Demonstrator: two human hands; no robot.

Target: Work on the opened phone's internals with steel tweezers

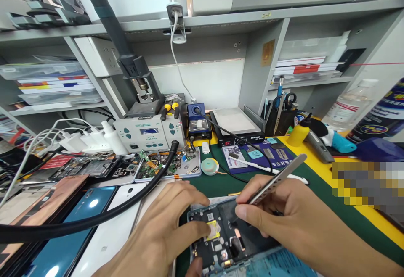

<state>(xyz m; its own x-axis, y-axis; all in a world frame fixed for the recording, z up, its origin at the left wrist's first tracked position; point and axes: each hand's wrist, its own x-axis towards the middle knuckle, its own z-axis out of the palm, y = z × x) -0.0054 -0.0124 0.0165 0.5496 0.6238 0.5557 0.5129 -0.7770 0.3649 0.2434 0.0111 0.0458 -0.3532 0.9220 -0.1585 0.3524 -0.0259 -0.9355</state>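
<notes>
The person is working at the near edge of the workbench [318, 172], where an opened phone [227, 239] is lying face down on the green mat [217, 182] with its internal boards and a yellow-framed component exposed. The left hand [164, 230] is resting on the phone's left side, fingers curled loosely over its upper left corner and the thumb lying against the yellow-framed part, so that it is pressing the phone down rather than gripping anything. The right hand [284, 220] is closing thumb and forefinger on a pair of metal tweezers [274, 182], whose tips are pointing down toward the upper middle of the phone's interior while the blunt end is angling up and to the right; whether the tips are touching the board cannot be told. A thick black hose [126, 201] is running across the left side of the workbench, over several phone back covers [78, 222]. Toward the far edge are standing a grey rework station [148, 133], a tray of small parts [170, 165], a blue soldering stand [197, 121] and a yellow squeeze bottle [298, 134].
</notes>
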